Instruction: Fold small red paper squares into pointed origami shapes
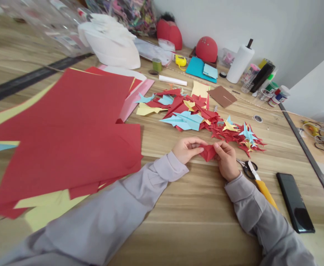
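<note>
Between my two hands is a small folded piece of red paper point(208, 153), held over the wooden table. My left hand point(188, 148) pinches its left side between thumb and fingers. On the other side, my right hand point(226, 158) grips the right edge, thumb on top. Just beyond my hands lies a long pile of folded paper pieces point(178, 111), mostly red with some light blue and yellow. To the left, large red paper sheets point(76, 147) are spread over yellow and pink ones.
Scissors point(246, 169) and a yellow-handled utility knife point(264, 190) lie beside my right wrist, with a black phone point(295, 202) farther right. Toward the wall stand a white roll point(240, 63), paint bottles point(280, 95), a yellow tape measure point(180, 60) and a red dome point(206, 49).
</note>
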`<control>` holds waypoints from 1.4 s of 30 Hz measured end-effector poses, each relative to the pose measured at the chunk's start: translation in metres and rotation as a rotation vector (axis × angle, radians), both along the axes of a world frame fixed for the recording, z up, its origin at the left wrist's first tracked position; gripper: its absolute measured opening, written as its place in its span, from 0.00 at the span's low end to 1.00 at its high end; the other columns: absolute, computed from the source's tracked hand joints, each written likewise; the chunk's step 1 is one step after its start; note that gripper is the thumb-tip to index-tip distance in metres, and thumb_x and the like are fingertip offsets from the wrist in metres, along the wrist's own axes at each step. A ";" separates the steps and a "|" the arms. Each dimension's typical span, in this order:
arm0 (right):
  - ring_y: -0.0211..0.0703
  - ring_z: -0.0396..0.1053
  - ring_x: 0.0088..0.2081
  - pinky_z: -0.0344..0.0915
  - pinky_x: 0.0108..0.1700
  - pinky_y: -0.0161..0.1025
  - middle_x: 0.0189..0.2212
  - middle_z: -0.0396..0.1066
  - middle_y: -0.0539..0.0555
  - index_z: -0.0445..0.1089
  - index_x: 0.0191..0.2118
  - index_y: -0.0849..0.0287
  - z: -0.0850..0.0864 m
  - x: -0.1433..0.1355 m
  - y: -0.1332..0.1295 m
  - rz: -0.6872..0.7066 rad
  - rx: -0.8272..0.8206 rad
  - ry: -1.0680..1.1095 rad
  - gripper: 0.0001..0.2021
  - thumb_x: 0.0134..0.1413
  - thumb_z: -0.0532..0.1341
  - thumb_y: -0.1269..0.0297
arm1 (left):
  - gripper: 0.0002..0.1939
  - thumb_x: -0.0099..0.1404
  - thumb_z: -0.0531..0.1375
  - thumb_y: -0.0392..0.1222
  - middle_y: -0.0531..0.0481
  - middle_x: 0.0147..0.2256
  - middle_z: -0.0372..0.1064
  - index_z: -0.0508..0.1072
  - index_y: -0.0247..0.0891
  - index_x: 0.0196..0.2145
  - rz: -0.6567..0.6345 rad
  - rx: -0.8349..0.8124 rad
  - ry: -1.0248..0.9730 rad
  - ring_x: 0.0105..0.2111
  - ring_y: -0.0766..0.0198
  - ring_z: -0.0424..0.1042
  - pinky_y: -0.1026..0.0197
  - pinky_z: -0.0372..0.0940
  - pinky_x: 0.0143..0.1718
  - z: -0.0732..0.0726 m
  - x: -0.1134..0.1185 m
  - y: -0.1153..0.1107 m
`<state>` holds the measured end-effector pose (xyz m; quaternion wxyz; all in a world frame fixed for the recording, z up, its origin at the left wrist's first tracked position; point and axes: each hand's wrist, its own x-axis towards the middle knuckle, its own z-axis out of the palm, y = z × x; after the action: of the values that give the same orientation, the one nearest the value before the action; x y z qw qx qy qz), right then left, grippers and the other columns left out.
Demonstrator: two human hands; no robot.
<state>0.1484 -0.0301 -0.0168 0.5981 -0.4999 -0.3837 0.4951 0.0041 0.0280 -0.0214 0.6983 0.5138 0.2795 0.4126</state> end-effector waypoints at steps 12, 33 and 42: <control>0.34 0.62 0.22 0.60 0.22 0.31 0.25 0.69 0.48 0.68 0.35 0.57 0.002 -0.001 -0.002 0.055 0.000 -0.156 0.12 0.41 0.65 0.65 | 0.09 0.46 0.64 0.39 0.47 0.30 0.73 0.75 0.34 0.28 0.074 0.036 0.040 0.31 0.64 0.70 0.60 0.66 0.37 0.001 0.001 0.001; 0.34 0.61 0.19 0.58 0.22 0.32 0.16 0.65 0.47 0.67 0.23 0.59 0.007 -0.003 -0.003 0.108 -0.017 -0.217 0.11 0.48 0.61 0.57 | 0.13 0.47 0.65 0.45 0.49 0.28 0.72 0.74 0.34 0.30 0.091 -0.056 0.027 0.29 0.65 0.69 0.61 0.64 0.35 -0.001 0.002 0.002; 0.34 0.59 0.17 0.57 0.20 0.33 0.16 0.64 0.46 0.67 0.25 0.59 0.002 -0.003 0.000 -0.052 -0.002 -0.271 0.12 0.48 0.61 0.54 | 0.04 0.52 0.61 0.39 0.45 0.33 0.66 0.75 0.37 0.27 0.334 0.666 0.240 0.37 0.60 0.66 0.55 0.62 0.42 0.008 -0.001 -0.013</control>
<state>0.1455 -0.0300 -0.0147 0.5531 -0.5723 -0.4475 0.4079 0.0031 0.0146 -0.0135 0.3787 0.7044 0.2897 0.5259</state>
